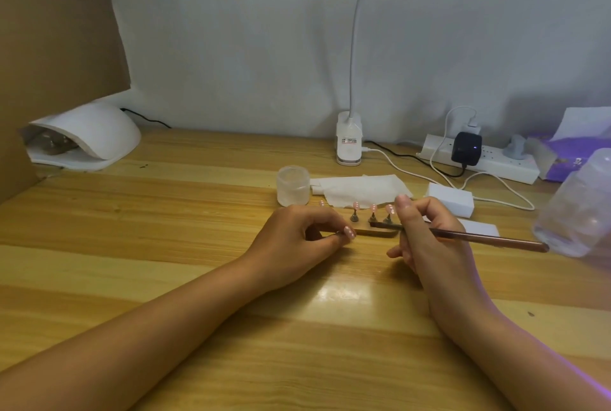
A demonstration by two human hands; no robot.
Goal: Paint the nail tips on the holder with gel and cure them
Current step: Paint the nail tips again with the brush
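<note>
Left grip [297, 238]: thumb and forefinger pinched together on a small metal stand with one pink nail tip [349, 232] on its end, low over the tabletop [165, 212], right at the left end of the wooden holder [370, 232]. I cannot tell whether the stand's foot is seated on the holder or lifted clear of it. Right grip [426, 238]: fingers curled round the brush [489, 239], clamped well forward on the handle. The brush's long axis runs almost level, right to left. The tail end points out to my right and the dark bristle end lies over the holder, just in front of the middle stands. The pinched tip sits to the left of the bristles, near them but not touching, along almost the same line as the handle. Judgement: the next stroke needs only a short leftward reach with the right grip, or the left grip can bring the tip rightward to meet the bristles. Three more pink nail tips [373, 208] stand upright on the holder behind the bristles, nearer my right grip. A fourth shows just beyond my left knuckles. A frosted jar [293, 189] stands behind the holder, and I cannot see what is in it. The curing lamp [86, 136] sits far off at the back left of the tabletop, mouth facing left, so my left grip is better placed to carry things there. Risk: the ferrule could knock the middle stands on its way across.
</note>
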